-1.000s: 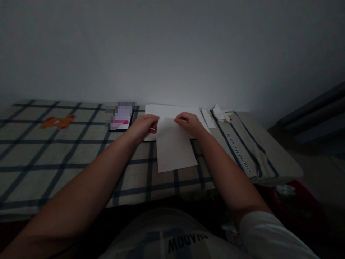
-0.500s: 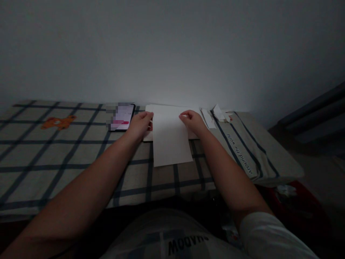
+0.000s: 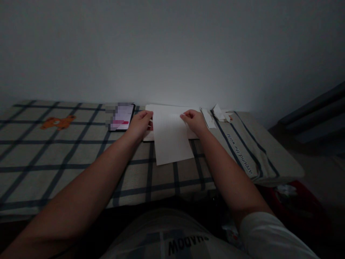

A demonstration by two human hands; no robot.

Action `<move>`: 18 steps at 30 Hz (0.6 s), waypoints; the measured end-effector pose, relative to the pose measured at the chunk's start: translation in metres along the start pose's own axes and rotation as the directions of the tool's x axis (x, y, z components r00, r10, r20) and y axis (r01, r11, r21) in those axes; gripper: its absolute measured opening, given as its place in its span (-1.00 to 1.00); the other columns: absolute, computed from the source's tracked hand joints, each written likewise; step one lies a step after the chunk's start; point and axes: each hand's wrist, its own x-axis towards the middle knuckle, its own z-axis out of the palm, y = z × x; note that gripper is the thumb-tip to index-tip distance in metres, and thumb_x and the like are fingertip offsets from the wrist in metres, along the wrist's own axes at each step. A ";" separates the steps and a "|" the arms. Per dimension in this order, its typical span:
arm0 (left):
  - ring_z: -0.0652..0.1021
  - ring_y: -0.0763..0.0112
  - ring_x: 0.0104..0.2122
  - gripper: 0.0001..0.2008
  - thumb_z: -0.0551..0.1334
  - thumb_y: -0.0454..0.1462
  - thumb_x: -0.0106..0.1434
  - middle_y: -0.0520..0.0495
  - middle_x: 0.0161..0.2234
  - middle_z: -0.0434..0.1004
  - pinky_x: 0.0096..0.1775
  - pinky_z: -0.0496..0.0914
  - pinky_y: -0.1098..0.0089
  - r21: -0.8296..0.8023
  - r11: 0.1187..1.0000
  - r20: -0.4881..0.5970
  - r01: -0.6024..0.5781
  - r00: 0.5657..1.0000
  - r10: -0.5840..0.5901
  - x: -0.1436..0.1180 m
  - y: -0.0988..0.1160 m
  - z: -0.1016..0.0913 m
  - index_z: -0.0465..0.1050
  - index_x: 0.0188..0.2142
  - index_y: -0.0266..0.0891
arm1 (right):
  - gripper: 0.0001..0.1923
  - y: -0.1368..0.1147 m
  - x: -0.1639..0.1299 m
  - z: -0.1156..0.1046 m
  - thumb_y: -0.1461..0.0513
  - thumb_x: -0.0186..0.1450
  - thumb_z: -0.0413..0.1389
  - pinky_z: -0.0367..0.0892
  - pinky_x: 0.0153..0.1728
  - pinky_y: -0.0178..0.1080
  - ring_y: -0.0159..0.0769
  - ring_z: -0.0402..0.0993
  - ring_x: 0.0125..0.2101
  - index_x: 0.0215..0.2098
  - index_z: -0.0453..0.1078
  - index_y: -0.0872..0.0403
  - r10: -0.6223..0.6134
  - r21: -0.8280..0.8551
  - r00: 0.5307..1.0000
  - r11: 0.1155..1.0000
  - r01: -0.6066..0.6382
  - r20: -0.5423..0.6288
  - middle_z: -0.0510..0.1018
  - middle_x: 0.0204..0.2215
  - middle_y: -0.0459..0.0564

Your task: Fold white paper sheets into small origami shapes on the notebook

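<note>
A white sheet of paper [image 3: 172, 140] is held up between my two hands, its lower edge hanging toward me at a slight slant. My left hand [image 3: 140, 124] pinches its upper left corner. At the upper right, the fingers of my right hand [image 3: 193, 119] are closed on the sheet's edge. Behind the sheet, near the wall, lies a flat white pad or board [image 3: 193, 135], mostly covered by the paper and my hands. A bit of red shows beside my left fingers.
A lit tablet or phone [image 3: 122, 117], partly blurred out, lies left of my left hand. An orange bear-shaped piece [image 3: 58, 122] is farther left. Paper scraps [image 3: 219, 113] lie to the right on the checked tablecloth [image 3: 88, 153]. A red bin [image 3: 299, 205] stands below the right edge.
The sheet's lower end has swung slightly to the right and lifted a little. Both hands stay nearly in place, still closed on it.
</note>
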 end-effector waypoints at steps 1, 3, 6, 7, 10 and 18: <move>0.41 0.49 -0.53 -0.86 0.24 -0.21 0.28 0.01 -0.42 0.44 -0.50 0.30 0.49 0.000 1.000 -0.002 0.003 1.000 -0.003 -0.001 0.001 0.001 0.42 -0.40 -0.20 | -0.81 0.000 0.000 0.000 0.09 0.16 0.24 0.26 -0.29 -0.16 -0.30 0.32 -0.45 -0.45 0.42 0.03 -0.008 0.000 1.000 1.000 0.008 0.002 0.45 -0.53 -0.12; 0.41 0.49 -0.53 -0.87 0.25 -0.21 0.27 0.01 -0.40 0.45 -0.50 0.31 0.49 0.002 1.000 -0.006 0.007 1.000 -0.007 -0.002 0.002 0.001 0.42 -0.40 -0.19 | -0.80 0.001 0.001 -0.001 0.08 0.17 0.23 0.28 -0.27 -0.14 -0.27 0.36 -0.43 -0.43 0.46 0.04 -0.031 0.000 0.999 1.000 0.031 0.011 0.50 -0.51 -0.08; 0.41 0.50 -0.53 -0.88 0.26 -0.21 0.26 0.02 -0.40 0.43 -0.50 0.31 0.49 0.001 1.000 -0.010 0.011 1.000 -0.010 -0.001 0.002 0.001 0.43 -0.38 -0.18 | -0.81 0.002 0.001 0.000 0.09 0.18 0.22 0.32 -0.22 -0.12 -0.24 0.41 -0.39 -0.41 0.49 0.05 -0.057 0.003 0.998 0.998 0.057 0.013 0.55 -0.46 -0.05; 0.41 0.49 -0.53 -0.88 0.27 -0.20 0.26 0.02 -0.41 0.42 -0.51 0.30 0.50 -0.002 1.000 -0.010 0.012 1.000 -0.012 -0.001 0.001 0.001 0.43 -0.37 -0.18 | -0.81 0.003 0.002 0.001 0.09 0.19 0.21 0.32 -0.21 -0.12 -0.24 0.42 -0.38 -0.41 0.49 0.05 -0.059 0.003 0.998 0.998 0.059 0.008 0.55 -0.45 -0.05; 0.43 0.49 -0.51 -0.86 0.30 -0.17 0.25 0.03 -0.39 0.43 -0.51 0.30 0.51 -0.040 0.999 0.022 0.018 1.000 -0.018 0.000 -0.001 0.001 0.47 -0.30 -0.18 | -0.81 0.005 0.003 0.003 0.09 0.20 0.20 0.31 -0.22 -0.13 -0.25 0.41 -0.39 -0.39 0.49 0.05 -0.048 0.003 0.999 0.999 0.048 -0.008 0.52 -0.47 -0.08; 0.52 0.46 -0.43 -0.66 0.34 -0.13 0.19 -0.06 -0.19 0.57 -0.41 0.41 0.47 -0.195 0.978 0.219 0.072 0.975 -0.028 -0.008 0.010 0.003 0.49 -0.07 -0.20 | -0.81 0.003 0.002 0.007 0.09 0.23 0.16 0.23 -0.39 -0.25 -0.36 0.28 -0.49 -0.36 0.42 0.05 0.074 0.178 0.996 0.981 -0.080 0.041 0.37 -0.55 -0.18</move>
